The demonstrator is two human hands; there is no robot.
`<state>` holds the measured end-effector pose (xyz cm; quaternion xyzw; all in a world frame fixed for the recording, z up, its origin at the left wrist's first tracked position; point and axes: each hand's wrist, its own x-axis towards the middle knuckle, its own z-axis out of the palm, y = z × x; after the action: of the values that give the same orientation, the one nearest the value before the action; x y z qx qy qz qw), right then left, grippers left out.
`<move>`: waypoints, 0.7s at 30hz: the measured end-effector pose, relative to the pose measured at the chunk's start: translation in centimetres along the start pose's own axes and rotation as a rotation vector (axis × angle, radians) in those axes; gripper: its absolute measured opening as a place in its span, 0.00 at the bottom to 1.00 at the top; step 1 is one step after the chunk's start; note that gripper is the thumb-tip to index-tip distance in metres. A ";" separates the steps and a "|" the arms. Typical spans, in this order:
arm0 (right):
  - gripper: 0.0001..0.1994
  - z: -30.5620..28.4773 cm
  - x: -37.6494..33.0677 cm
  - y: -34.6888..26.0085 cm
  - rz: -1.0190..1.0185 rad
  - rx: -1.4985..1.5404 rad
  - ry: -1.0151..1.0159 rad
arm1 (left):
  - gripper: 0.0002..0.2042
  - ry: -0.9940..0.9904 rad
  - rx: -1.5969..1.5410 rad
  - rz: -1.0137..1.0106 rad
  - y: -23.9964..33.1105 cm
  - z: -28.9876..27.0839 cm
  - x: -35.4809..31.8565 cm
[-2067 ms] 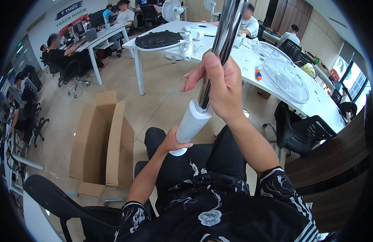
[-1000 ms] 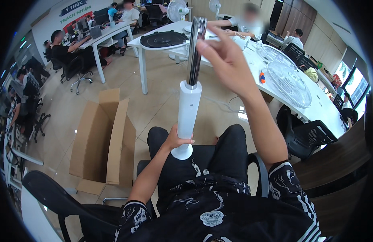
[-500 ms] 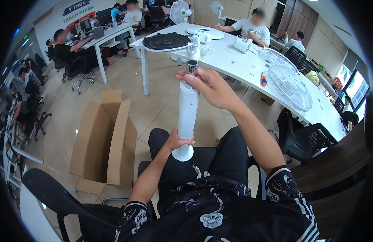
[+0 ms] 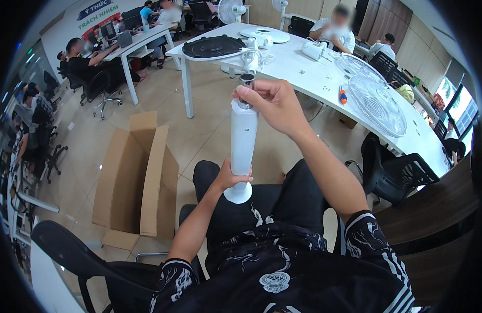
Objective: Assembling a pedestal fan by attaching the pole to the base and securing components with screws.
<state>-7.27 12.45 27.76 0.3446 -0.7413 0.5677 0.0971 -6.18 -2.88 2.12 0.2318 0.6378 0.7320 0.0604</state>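
Note:
A white fan stand column (image 4: 243,138) stands nearly upright in front of me, its flared lower end between my thighs. My left hand (image 4: 232,176) is wrapped round its lower part, just above the flare. At the top, my right hand (image 4: 269,101) closes its thumb and fingers round a short chrome tube (image 4: 246,83) that sticks out of the column. The tube's open dark end shows above the fingers. A small screw or hole sits on the column's front face. Some of my right fingertips are hidden behind the tube.
A white table (image 4: 298,73) ahead bears fan grilles (image 4: 376,106), a black round part (image 4: 215,47), fan motor heads (image 4: 314,49) and an orange-blue screwdriver (image 4: 343,96). An open cardboard box (image 4: 160,182) is on the floor at left. Office chairs (image 4: 400,172) stand around; a person sits across the table.
My right hand and the chrome tube's top sit slightly lower in the picture, and more of the tube's open end shows. The person across the table has drawn an arm in.

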 end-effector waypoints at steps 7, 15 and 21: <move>0.18 0.2 0.4 1.0 -0.010 0.038 0.032 | 0.12 0.021 0.006 -0.020 0.3 -0.1 0.0; 0.18 0.0 0.4 1.7 -0.033 0.045 -0.011 | 0.12 0.009 0.030 -0.015 -0.1 -0.2 0.1; 0.18 -0.1 0.5 2.2 -0.047 0.057 -0.032 | 0.12 0.026 0.007 -0.038 0.1 -0.1 0.0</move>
<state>-9.05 12.64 26.34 0.3738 -0.7181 0.5803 0.0888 -6.17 -2.98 2.22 0.2103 0.6453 0.7315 0.0655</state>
